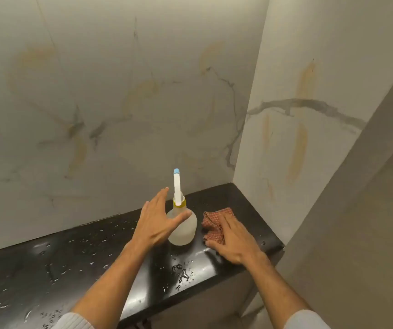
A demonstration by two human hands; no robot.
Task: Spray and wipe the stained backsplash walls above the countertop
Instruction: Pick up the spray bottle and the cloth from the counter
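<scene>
1. Two hands in view, both over the right end of the tabletop [84,264], which is black, glossy and cut off at the left and lower frame edges.
2. Left hand [157,219]: spread wide, fingers straight, thumb out. It overlaps the left side of the spray bottle [183,231], with the thumb across the bottle's shoulder. Cannot tell whether skin touches plastic; nothing is gripped.
3. Spray bottle: upright on the tabletop near its right end, between the hands. Translucent whitish body, yellow collar, white sprayer with a blue tip. Left flank hidden by the hand; liquid level hard to make out.
4. Right hand [233,241]: flat, palm down, fingers straight, resting on the cloth [214,220]. No pinch visible.
5. Cloth: red checked, crumpled, just right of the bottle toward the right front corner. Near part covered by the fingers.
6. Back wall [119,103] and side wall [285,115] meet at the back right corner. Marble-look with grey veins and yellowish stains [301,153], blurred at their edges.
7. Droplets [182,274] scattered across the tabletop.
8. White sleeves [76,322] cut off at the bottom edge.
</scene>
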